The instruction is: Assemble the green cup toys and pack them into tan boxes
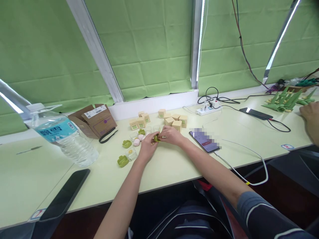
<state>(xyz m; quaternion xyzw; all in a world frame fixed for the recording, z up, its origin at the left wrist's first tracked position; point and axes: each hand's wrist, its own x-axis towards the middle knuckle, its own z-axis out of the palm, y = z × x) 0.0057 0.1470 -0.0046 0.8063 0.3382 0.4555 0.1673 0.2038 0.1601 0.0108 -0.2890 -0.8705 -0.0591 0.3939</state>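
My left hand point(149, 144) and my right hand point(170, 135) meet over the table, fingers closed around a small olive-green piece point(156, 138). Fingers cover much of it, so its full shape is hidden. To the left lie green flower-shaped dishes, one point(123, 161) nearest the front and another point(127, 143) behind it. A clear plastic box point(131, 154) with a yellow spot sits beside the front dish. Small pale-pink round pieces point(136, 142) rest just left of my left hand, among more clear boxes. Behind my hands stand several small tan boxes point(176, 125).
A large water bottle point(67, 139) and an open brown carton point(96, 121) stand at left. A dark phone point(66, 191) lies front left; a lit phone point(204, 141) with a white cable lies right. Farther right are a power strip point(208, 109), green pointed parts point(284, 101) and another person's hand point(311, 119).
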